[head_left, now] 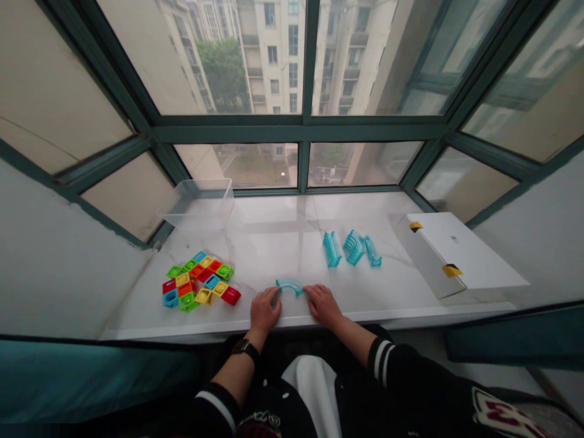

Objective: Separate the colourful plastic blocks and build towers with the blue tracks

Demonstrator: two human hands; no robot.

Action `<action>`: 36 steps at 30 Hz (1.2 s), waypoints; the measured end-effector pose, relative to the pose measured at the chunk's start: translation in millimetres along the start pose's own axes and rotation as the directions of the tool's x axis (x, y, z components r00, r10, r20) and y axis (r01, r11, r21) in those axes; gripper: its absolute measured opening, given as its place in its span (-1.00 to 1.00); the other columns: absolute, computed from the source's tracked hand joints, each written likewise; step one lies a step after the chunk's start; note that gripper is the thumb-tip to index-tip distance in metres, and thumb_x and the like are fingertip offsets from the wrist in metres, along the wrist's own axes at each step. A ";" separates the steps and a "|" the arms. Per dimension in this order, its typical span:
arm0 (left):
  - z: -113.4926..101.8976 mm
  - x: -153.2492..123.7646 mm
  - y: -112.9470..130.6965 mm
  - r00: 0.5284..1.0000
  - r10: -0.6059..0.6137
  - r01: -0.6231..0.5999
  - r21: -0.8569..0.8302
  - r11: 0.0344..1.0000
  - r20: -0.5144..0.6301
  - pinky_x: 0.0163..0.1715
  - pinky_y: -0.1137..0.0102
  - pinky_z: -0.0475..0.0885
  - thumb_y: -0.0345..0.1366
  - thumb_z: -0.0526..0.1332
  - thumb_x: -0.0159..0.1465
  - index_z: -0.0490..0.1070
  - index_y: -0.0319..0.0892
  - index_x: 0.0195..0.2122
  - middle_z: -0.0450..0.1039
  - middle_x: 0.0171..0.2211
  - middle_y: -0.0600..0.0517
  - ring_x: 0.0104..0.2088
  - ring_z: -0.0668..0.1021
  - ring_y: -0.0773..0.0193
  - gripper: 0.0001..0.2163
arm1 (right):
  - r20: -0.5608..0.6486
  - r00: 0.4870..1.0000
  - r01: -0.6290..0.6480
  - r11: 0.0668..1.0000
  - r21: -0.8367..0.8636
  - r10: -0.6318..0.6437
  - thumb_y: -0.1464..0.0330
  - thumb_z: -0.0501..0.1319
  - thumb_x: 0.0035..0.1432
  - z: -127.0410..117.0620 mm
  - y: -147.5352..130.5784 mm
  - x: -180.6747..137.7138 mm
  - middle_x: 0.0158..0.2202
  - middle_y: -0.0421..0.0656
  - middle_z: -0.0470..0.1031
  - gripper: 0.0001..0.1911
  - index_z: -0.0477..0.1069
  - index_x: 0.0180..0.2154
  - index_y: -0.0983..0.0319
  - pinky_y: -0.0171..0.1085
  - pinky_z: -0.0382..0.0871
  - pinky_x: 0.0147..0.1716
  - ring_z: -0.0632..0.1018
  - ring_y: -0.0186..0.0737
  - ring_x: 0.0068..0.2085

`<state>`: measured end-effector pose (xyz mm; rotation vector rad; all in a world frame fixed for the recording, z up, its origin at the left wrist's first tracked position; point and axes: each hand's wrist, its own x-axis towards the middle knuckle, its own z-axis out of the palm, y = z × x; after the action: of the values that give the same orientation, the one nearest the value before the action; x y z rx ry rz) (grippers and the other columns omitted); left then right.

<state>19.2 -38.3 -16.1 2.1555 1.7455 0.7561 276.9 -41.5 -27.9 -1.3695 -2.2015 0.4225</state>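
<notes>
Found blue arc [290, 283] near middle of sill's [269, 243] near edge. Observed left hand [265, 309] and right hand [323, 305] nearly closed, pinched onto opposite ends. Judged light, stiff, smooth, perhaps slippery and brittle; best gripped gently at both ends, without bending

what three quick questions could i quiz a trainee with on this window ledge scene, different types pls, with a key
1. What lies between the left hand and the right hand, at their fingertips?
2. True or false: the watch is on the left wrist.
3. Which is nearest the white box: A, the clear bin; B, the loose blue pieces; C, the multicoloured blocks?

Key:
1. A curved blue piece.
2. True.
3. B.
</notes>
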 end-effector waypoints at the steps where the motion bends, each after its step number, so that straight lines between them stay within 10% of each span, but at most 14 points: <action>1: -0.5 -0.5 0.3 1.000 0.010 -0.010 0.007 1.000 0.016 0.13 0.13 0.42 -0.34 0.18 0.33 0.47 -0.03 0.18 0.57 0.13 -0.03 0.07 0.56 0.04 -0.61 | -0.011 1.000 -0.003 1.000 0.013 0.003 0.49 0.17 0.27 0.1 0.6 -0.1 0.11 0.00 0.55 -0.51 0.41 0.21 0.18 0.03 0.32 0.19 0.45 0.05 0.14; 26: -1.4 0.1 10.3 0.997 0.042 -0.041 -0.014 0.999 0.060 0.09 0.07 0.44 -0.30 0.17 0.34 0.49 -0.03 0.15 0.60 0.09 -0.06 0.00 0.58 -0.01 -0.65 | -0.065 0.993 -0.079 0.963 0.259 0.099 0.52 0.26 0.21 -17.5 9.7 -12.8 -0.17 -0.11 0.60 -0.76 0.59 -0.16 0.12 -0.09 0.48 0.00 0.58 -0.08 -0.07; 36: 19.3 10.8 122.4 0.983 0.184 -0.171 -0.454 0.875 -0.017 0.04 0.16 0.51 -0.24 0.18 0.41 0.51 -0.03 -0.03 0.58 -0.07 -0.06 -0.03 0.58 0.11 -0.82 | -0.194 0.973 -0.066 0.958 0.281 0.124 0.43 0.22 0.32 -91.5 11.3 -29.5 -0.16 -0.10 0.60 -0.80 0.58 -0.11 0.09 -0.09 0.47 0.01 0.57 -0.07 -0.06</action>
<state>132.3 -55.1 32.9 1.9967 1.2079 1.0556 348.1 -63.3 34.0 -1.3085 -1.8348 0.5660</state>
